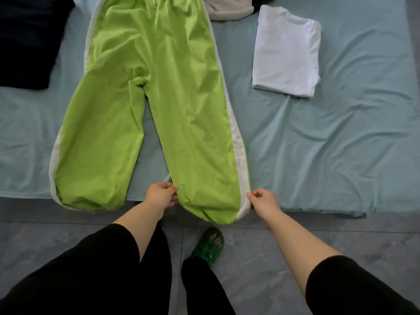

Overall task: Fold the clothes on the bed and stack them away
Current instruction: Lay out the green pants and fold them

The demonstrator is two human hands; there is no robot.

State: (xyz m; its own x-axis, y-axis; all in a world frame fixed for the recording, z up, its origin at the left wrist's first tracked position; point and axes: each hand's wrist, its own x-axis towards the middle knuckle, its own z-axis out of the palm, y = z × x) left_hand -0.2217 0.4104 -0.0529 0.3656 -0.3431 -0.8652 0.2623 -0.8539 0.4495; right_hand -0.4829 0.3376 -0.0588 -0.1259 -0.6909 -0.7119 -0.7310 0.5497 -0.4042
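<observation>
Bright green trousers with white side stripes lie spread flat on the bed, waistband far, both leg ends hanging a little over the near edge. My left hand pinches the inner edge of the right leg near its hem. My right hand pinches the outer white-striped edge of the same leg. A folded white garment lies on the bed to the right of the trousers.
A dark navy garment lies at the far left of the bed. A grey and black bundle of clothes sits at the top edge. The light blue sheet is wrinkled. Grey floor tiles and my green slipper are below.
</observation>
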